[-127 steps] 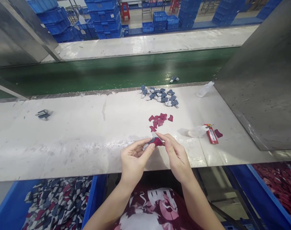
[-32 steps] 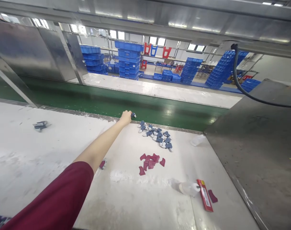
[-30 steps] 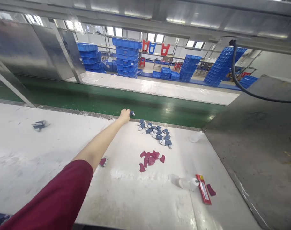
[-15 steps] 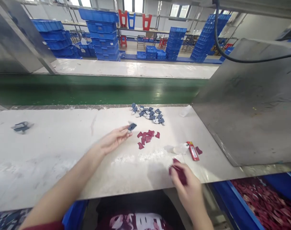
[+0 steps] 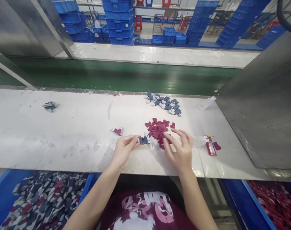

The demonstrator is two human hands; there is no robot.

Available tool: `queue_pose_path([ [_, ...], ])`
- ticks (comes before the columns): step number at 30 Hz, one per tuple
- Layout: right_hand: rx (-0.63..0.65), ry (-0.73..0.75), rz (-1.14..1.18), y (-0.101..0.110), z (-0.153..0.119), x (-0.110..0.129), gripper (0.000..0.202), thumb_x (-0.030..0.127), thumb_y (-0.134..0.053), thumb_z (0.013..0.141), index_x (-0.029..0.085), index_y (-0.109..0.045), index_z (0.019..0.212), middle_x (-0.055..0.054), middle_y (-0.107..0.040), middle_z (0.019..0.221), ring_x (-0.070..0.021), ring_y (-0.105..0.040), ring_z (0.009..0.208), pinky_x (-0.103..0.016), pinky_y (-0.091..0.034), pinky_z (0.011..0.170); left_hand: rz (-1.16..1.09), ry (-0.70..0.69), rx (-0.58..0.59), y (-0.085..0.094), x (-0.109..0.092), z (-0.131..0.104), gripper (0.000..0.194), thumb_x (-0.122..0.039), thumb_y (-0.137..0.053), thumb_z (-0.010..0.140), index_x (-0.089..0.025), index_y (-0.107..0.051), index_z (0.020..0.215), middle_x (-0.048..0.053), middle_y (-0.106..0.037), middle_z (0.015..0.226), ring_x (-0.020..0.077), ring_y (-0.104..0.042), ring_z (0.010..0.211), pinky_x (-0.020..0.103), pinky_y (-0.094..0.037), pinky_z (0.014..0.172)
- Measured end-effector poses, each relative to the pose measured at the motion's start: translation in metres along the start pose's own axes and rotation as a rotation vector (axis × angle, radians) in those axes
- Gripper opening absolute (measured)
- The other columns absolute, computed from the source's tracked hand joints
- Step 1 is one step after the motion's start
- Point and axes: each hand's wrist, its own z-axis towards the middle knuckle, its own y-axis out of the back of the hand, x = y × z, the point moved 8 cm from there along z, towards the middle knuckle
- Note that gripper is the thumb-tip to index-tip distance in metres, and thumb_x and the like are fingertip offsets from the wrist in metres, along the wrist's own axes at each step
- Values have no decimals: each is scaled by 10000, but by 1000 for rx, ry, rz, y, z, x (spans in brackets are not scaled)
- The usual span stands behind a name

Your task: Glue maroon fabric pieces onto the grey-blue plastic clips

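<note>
My left hand (image 5: 126, 148) pinches a small dark blue and white piece (image 5: 144, 140) between thumb and fingers, just left of a pile of flat maroon pieces (image 5: 157, 127). Over the pile's right side is my right hand (image 5: 180, 148), fingers spread, the tips at the maroon pieces; I see nothing gripped in it. A white piece with a maroon patch (image 5: 117, 131) lies on the table beyond my left hand. Farther back is a cluster of dark blue and white pieces (image 5: 168, 103).
A red packet (image 5: 211, 147), a clear bottle (image 5: 201, 141) and one loose maroon piece (image 5: 217, 146) lie to the right, before a metal panel (image 5: 260, 111). Blue bins of mixed pieces (image 5: 47, 198) and maroon pieces (image 5: 277, 198) stand below the front edge. A green belt (image 5: 136, 78) runs behind.
My right hand has moved forward from the table's front edge to the maroon pile, which is now larger. A white piece with a maroon patch now lies left of it. The view has shifted.
</note>
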Motion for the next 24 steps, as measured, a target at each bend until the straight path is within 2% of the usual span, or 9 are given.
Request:
queue_pose_path([
  [3, -313, -164, -196, 46, -28, -9, 135, 262, -702, 846, 249, -766, 964, -97, -627, 1086, -301, -538, 1114, -488, -476, 930, 37, -66, -10, -3, -1, 2, 402, -486, -876, 614, -162, -802, 842, 55, -780, 901, 195, -718, 899, 306, -598, 873],
  [5, -377, -290, -300, 60, -44, -20, 152, 317, -699, 845, 246, -783, 949, -124, -572, 1179, -348, -476, 1202, -518, -452, 935, 46, -87, 5, -6, 2, 3, 395, -487, -869, 623, -159, -797, 831, 54, -777, 896, 199, -714, 914, 302, -599, 862],
  [7, -276, -367, -312, 56, -50, -33, 218, 394, -675, 859, 252, -787, 983, -131, -471, 1351, -388, -384, 1309, -587, -389, 1005, 39, -69, 18, -7, 7, 3, 382, -470, -870, 629, -156, -793, 831, 52, -776, 898, 191, -718, 901, 286, -600, 848],
  [9, -102, -419, -244, 41, -50, -46, 294, 468, -628, 883, 265, -778, 1033, -115, -341, 1489, -415, -270, 1392, -645, -302, 1069, 5, -1, 41, -10, 13, 1, 370, -444, -881, 627, -147, -789, 828, 48, -775, 864, 167, -724, 835, 254, -599, 814],
  [13, 105, -569, -153, 16, -51, -70, 422, 556, -550, 904, 304, -710, 1202, -123, -276, 1533, -433, -156, 1434, -691, -259, 1073, -159, 215, 113, -18, 24, -7, 268, -305, -913, 611, -124, -776, 752, 32, -758, 756, 107, -700, 676, 185, -593, 724],
  [16, 105, -626, -152, 9, -51, -83, 522, 576, -587, 868, 297, -638, 1306, -173, -370, 1453, -462, -218, 1397, -751, -270, 1015, -221, 320, 102, -19, 27, -14, 144, -173, -883, 651, -124, -765, 718, 27, -755, 749, 90, -694, 653, 159, -588, 699],
  [18, 59, -595, -133, 9, -49, -85, 601, 553, -643, 830, 250, -604, 1347, -199, -469, 1331, -465, -314, 1339, -750, -303, 999, -209, 329, 81, -16, 28, -15, 106, -169, -855, 699, -126, -770, 744, 35, -765, 783, 96, -710, 675, 160, -588, 708],
  [21, -39, -501, -43, 13, -44, -75, 670, 453, -715, 796, 206, -540, 1394, -171, -567, 1188, -390, -505, 1196, -640, -428, 984, -156, 247, 66, -10, 26, -13, 182, -273, -852, 722, -124, -784, 800, 61, -784, 846, 136, -742, 748, 215, -597, 802],
  [24, -244, -491, 127, 22, -46, -56, 672, 378, -769, 776, 222, -504, 1373, -128, -607, 1163, -280, -647, 971, -487, -545, 864, -41, 146, 53, -5, 22, -11, 294, -361, -860, 695, -123, -794, 854, 87, -797, 852, 197, -761, 815, 313, -589, 903],
])
